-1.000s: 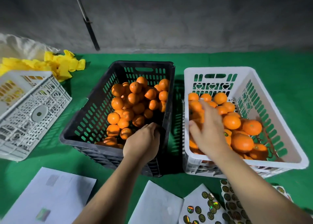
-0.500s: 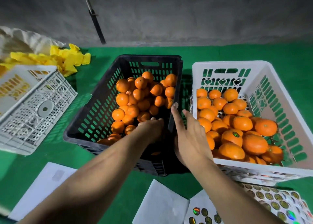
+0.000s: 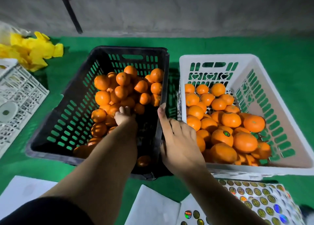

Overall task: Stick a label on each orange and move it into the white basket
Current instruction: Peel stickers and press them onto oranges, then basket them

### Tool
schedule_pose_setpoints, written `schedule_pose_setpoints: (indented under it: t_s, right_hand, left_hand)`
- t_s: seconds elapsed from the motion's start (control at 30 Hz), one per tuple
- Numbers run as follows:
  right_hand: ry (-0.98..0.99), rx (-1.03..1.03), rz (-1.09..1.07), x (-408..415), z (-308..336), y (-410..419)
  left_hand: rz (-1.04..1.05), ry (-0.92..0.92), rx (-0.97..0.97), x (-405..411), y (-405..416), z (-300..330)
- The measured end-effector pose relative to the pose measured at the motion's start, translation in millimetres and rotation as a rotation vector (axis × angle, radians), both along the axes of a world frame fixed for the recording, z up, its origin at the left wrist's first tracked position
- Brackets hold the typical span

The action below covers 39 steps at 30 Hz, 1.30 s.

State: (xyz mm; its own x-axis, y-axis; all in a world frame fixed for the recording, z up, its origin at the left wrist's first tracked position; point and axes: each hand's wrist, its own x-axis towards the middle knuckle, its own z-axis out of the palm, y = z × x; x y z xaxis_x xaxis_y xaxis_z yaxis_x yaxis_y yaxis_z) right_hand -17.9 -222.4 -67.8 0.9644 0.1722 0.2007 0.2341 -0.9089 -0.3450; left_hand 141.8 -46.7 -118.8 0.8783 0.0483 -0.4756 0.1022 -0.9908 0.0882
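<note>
Fingers [image 3: 162, 112] of my R hand [image 3: 180, 144] straight, resting on black crate [image 3: 105, 54] rim; L hand [image 3: 124, 116] among its oranges [image 3: 122, 92], grip unclear. 1 white basket [image 3: 254, 61], 1 labelled orange [image 3: 222, 137] seen.

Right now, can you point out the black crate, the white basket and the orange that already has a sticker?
black crate [image 3: 129, 49]: head view, far rim.
white basket [image 3: 215, 57]: head view, far rim.
stickered orange [image 3: 219, 138]: head view, its peel beside the round label.
</note>
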Motion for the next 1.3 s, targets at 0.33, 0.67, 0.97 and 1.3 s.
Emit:
schedule_pose_setpoints:
  t_s: [0.33,0.67,0.97,1.3]
  right_hand:
    - [-0.026,0.012,0.003,-1,3,1]
    - [-0.061,-0.072,-0.058,-2,7,1]
    - [-0.185,0.743,-0.058,-24,25,-25]
    - [0.037,1.214,-0.019,-93,90,-32]
  left_hand:
    - [-0.194,-0.049,0.253,-4,-1,2]
    - [-0.075,-0.323,-0.203,-42,-22,106]
    - [0.079,-0.55,-0.801,-155,-20,131]
    - [-0.044,-0.434,-1.134,-240,-41,137]
